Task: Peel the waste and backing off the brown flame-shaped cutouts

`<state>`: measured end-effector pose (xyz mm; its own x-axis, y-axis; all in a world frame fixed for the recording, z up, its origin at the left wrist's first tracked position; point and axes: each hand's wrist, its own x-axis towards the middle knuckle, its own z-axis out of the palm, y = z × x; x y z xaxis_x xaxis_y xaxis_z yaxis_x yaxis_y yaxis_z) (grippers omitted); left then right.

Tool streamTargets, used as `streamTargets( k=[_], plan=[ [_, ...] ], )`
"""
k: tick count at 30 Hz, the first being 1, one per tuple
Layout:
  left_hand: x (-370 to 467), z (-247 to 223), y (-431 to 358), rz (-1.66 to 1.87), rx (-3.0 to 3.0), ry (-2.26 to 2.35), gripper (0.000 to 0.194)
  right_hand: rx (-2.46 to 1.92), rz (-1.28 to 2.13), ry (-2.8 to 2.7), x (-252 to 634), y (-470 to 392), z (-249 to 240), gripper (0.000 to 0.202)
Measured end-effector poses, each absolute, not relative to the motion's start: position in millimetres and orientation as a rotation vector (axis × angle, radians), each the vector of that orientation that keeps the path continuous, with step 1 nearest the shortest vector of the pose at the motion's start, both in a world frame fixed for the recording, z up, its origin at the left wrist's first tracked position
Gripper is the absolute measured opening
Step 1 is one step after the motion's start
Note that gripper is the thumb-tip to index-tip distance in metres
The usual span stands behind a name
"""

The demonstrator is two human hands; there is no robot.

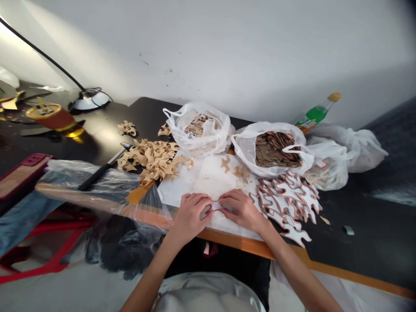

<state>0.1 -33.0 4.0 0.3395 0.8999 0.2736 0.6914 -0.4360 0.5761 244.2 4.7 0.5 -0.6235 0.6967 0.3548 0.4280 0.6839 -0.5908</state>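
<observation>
Over the white paper (208,173) at the table's front edge, my left hand (195,212) and my right hand (238,209) face each other. Both are closed, thumbs and fingers pinching a small white piece (216,206) between them; the fingers hide most of it. Beyond my hands, a few tan cutout pieces (241,172) lie on the paper. To the right is a pile of white cutouts with brown edges (286,199). A heap of curled tan pieces (152,158) sits at the left.
Behind the paper stand an open plastic bag of pieces (198,145) and another with brown pieces (276,149). A green bottle (315,115) leans by tied bags (328,167). Left are a hammer-like tool (100,171), a lamp base (91,100) and a red stool (55,260).
</observation>
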Motion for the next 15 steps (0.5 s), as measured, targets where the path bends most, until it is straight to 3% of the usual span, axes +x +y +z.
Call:
streamTargets(
  k=[15],
  plan=[
    [0.2,0.0,-30.7,0.783,2.222,1.404,0.019,-0.874,0.583,-2.379,243.1,3.3,1.7,0.012]
  ],
)
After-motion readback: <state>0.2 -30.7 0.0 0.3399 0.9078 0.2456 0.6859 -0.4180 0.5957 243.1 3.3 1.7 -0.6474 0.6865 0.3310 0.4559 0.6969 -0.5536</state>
